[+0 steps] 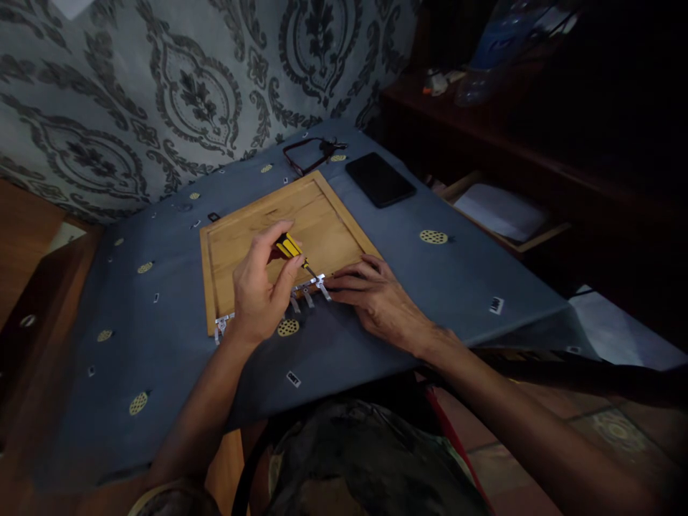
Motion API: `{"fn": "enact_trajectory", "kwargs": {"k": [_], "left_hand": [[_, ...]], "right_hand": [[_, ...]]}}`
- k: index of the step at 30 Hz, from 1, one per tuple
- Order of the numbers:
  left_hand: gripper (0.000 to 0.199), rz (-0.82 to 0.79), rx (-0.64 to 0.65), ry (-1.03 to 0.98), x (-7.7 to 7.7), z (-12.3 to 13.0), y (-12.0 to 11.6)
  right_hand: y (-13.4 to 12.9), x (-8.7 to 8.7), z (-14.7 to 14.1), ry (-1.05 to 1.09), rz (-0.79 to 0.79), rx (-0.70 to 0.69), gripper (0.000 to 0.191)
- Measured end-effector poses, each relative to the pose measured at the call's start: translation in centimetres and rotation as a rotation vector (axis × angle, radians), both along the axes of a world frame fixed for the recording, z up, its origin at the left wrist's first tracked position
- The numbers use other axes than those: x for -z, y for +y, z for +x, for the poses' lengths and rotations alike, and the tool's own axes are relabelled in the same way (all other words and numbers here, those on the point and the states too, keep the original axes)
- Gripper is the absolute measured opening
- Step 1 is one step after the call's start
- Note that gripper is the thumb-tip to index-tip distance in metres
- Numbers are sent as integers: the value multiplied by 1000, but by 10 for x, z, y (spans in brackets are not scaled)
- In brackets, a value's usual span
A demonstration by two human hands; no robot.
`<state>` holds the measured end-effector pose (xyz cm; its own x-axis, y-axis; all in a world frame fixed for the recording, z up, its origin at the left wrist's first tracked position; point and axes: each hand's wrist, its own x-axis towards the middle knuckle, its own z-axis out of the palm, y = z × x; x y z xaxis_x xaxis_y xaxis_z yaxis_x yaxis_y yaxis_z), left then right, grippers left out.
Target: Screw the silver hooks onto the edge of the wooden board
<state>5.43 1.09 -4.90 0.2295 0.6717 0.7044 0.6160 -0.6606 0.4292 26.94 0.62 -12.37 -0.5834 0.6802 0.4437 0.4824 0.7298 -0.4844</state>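
My left hand is closed round the yellow and black handle of a small screwdriver. The screwdriver's tip meets the right end of a metal hook strip on the near edge of a framed wooden board. My right hand rests beside that end of the strip, fingers stretched toward it and lying at the board's corner. Several metal hooks hang over the near edge, and my left hand hides part of the strip.
A black phone lies right of the board on the blue cloth-covered table. Behind the board are glasses and keys. A plastic bottle stands on a dark cabinet at the back right, above an open drawer.
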Motion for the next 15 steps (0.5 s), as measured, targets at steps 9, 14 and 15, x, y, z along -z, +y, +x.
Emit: {"fn": "enact_trajectory", "kwargs": {"k": [9,14,15], "left_hand": [[38,59,-55,-131,-4,-3,2],[40,36,-27,-90,1,-1,1],[40,33,-24,-81,2,-1,0]], "right_hand": [[2,4,1,-2,8,-6,47],[1,2,1,-19,3,-5,47],[1,2,1,-22,-2,-3,47]]}}
